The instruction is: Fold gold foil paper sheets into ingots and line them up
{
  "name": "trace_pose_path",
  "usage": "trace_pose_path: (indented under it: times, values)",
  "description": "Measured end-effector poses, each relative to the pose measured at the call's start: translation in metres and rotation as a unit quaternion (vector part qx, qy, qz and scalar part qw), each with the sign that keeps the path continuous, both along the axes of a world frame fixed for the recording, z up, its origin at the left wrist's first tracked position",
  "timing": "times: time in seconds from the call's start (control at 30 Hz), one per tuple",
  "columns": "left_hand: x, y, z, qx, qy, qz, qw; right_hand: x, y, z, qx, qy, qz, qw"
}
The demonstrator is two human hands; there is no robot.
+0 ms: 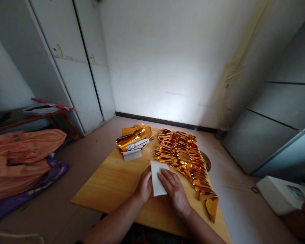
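A small white sheet of paper (157,181) is held up just above the near part of a wooden table (109,183). My left hand (144,185) grips its left edge, with the fingertips hidden behind the sheet. My right hand (175,190) is closed on the right side, its fingers lying across the front of the paper. Beyond my left hand rests a loose pile of shiny gold foil sheets (132,137), with white paper pieces (133,155) at its near side. Rows of folded gold foil pieces (176,149) cover the table's right side, right beside my right hand.
A grey wardrobe (66,61) stands at the back left. Orange and purple bags (27,149) lie left of the table. To the right are a grey refrigerator (274,108) and a white box (282,195). Behind the table is a white wall (165,67).
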State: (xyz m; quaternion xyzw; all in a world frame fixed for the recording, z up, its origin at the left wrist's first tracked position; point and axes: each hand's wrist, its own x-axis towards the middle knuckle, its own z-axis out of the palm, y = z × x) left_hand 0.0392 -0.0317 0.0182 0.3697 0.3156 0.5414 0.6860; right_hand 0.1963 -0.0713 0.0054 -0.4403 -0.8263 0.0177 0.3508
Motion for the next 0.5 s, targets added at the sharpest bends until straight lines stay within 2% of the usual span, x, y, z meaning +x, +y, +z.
trace_pose_path:
  times: [0.1,0.13,0.17,0.27,0.37,0.5]
  values:
    - [-0.006,0.015,0.002,-0.068,-0.015,0.006,0.998,0.000,-0.010,-0.006,0.019,-0.125,0.026,0.992]
    - [-0.009,0.020,0.000,-0.079,-0.004,0.038,0.996,-0.001,-0.013,-0.009,0.022,-0.145,0.029,0.989]
    - [-0.012,0.024,-0.004,-0.077,0.024,0.071,0.994,-0.003,-0.016,-0.012,0.023,-0.160,0.033,0.986]
    - [-0.017,0.036,-0.017,-0.042,0.142,0.028,0.989,-0.009,-0.024,-0.018,0.012,-0.188,0.041,0.981]
    - [-0.018,0.043,-0.029,0.019,0.281,0.020,0.959,-0.014,-0.027,-0.016,-0.004,-0.184,0.047,0.982]
    - [-0.015,0.046,-0.041,0.184,0.413,0.047,0.891,-0.014,-0.026,-0.003,-0.069,-0.139,0.056,0.986]
